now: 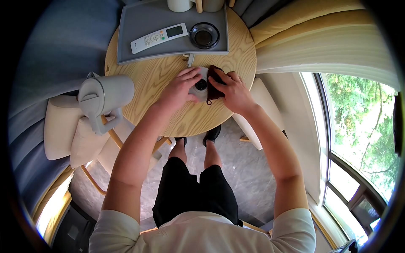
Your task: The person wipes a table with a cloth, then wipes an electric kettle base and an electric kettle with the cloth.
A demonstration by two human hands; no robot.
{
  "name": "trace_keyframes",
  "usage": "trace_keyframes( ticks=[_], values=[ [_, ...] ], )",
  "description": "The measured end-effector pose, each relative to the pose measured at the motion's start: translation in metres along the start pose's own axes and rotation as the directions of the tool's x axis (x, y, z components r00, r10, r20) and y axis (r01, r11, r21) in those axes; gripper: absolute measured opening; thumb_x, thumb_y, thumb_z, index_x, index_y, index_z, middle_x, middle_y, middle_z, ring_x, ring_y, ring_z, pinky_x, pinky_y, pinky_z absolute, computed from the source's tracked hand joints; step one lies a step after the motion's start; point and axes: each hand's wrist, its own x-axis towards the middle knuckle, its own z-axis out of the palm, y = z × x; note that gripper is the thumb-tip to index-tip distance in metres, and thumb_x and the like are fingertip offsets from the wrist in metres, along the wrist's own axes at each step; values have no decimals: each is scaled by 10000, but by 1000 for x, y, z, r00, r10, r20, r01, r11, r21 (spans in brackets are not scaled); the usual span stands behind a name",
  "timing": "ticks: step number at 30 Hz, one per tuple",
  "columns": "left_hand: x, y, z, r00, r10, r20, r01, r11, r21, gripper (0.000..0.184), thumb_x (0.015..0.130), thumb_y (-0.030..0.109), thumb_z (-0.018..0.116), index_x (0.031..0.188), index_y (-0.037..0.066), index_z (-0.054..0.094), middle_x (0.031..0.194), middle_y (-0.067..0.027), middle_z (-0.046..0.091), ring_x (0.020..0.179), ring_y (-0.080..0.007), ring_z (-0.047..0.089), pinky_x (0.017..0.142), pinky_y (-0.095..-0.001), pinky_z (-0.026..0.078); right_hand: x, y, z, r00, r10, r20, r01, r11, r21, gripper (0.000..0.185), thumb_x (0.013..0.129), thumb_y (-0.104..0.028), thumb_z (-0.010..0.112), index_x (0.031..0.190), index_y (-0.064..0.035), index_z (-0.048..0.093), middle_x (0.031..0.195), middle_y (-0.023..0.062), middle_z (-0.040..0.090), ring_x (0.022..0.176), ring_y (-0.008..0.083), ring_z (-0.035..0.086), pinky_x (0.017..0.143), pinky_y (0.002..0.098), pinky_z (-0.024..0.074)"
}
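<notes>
A round white kettle base (203, 74) with a black connector in its middle lies on the wooden table (164, 122). My left hand (182, 87) grips its left side, fingers over the far edge and thumb at the near edge. A dark red cloth (214, 91) with a small hanging loop is pressed against the right side of the base. Closed over that cloth is my right hand (234, 92), whose fingers hide part of it. The power plug (190, 59) sits just beyond the base. At the table's left edge stands a white electric kettle (110, 91).
A grey tray (126, 36) at the far side carries a white remote control (159, 38), a dark glass ashtray (204, 35) and partly visible cups (180, 4). Cushioned chairs (63, 126) stand at the left, and a window (358, 122) with curtains is at the right.
</notes>
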Motion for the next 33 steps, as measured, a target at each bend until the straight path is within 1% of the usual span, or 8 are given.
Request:
trace_keyframes(
  ticks=[7, 10, 13, 16, 19, 22, 25, 33],
  values=[
    [1, -5, -11, 994, 100, 46, -100, 995, 5, 877, 638, 89, 924, 1455, 15, 618, 1630, -74, 511, 1514, -282, 443, 1244, -400, 420, 9, -3, 1, 999, 15, 43, -13, 999, -45, 657, 826, -88, 672, 1470, -220, 673, 1590, 68, 532, 1270, 300, 543, 1093, 457, 469],
    [-6, 5, -9, 1000, 6, -14, -6, 1000, 19, 869, 676, 94, 931, 1477, 42, 598, 1603, -99, 527, 1485, -302, 473, 1227, -410, 424, 10, -4, -1, 999, 1, 32, 1, 998, -69, 645, 841, -97, 665, 1473, -226, 670, 1588, 66, 534, 1276, 299, 541, 1092, 456, 469],
    [-27, 27, 2, 928, -277, -249, 236, 954, -182, 838, 723, 99, 937, 1487, 78, 594, 1503, -132, 575, 1380, -319, 558, 1147, -417, 487, 10, -6, -2, 999, 5, 36, -3, 997, -76, 646, 840, -95, 661, 1472, -228, 669, 1582, 65, 536, 1281, 300, 539, 1093, 450, 470],
    [-40, 19, 32, 831, -471, -296, 330, 846, -419, 804, 760, 129, 938, 1489, 105, 602, 1413, -144, 591, 1265, -313, 619, 1042, -405, 548, 10, -7, -3, 998, 24, 61, -20, 997, -68, 660, 831, -86, 654, 1477, -221, 664, 1575, 64, 538, 1278, 301, 541, 1092, 445, 471],
    [-47, 22, 42, 818, -477, -321, 379, 867, -323, 767, 776, 144, 927, 1475, 94, 617, 1365, -136, 594, 1214, -291, 639, 970, -384, 581, 6, -13, -4, 998, 1, 57, 4, 996, -92, 664, 825, -80, 647, 1478, -197, 659, 1569, 68, 540, 1269, 304, 546, 1088, 444, 474],
    [-54, 14, 49, 842, -388, -374, 312, 917, -249, 732, 784, 153, 917, 1457, 84, 636, 1386, -134, 600, 1231, -304, 635, 1000, -390, 564, -5, -17, 3, 999, 11, 33, -8, 998, -66, 670, 809, -71, 654, 1472, -172, 660, 1568, 79, 540, 1253, 313, 553, 1082, 446, 477],
    [-56, 20, 37, 872, -362, -329, 318, 930, -182, 718, 779, 134, 905, 1446, 74, 644, 1399, -132, 609, 1246, -316, 630, 1043, -399, 537, -18, -24, 6, 1000, 27, -4, -27, 1000, -9, 730, 741, -16, 690, 1453, -175, 672, 1579, 91, 538, 1177, 340, 574, 1062, 456, 495],
    [-47, 26, 20, 917, -348, -197, 311, 930, -194, 681, 783, 50, 864, 1426, 27, 640, 1380, -140, 605, 1245, -330, 620, 1067, -409, 521, -57, -37, 12, 994, 113, -5, -112, 993, 36, 720, 750, -14, 685, 1454, -165, 667, 1576, 103, 527, 1184, 358, 576, 1069, 476, 496]
  ],
)
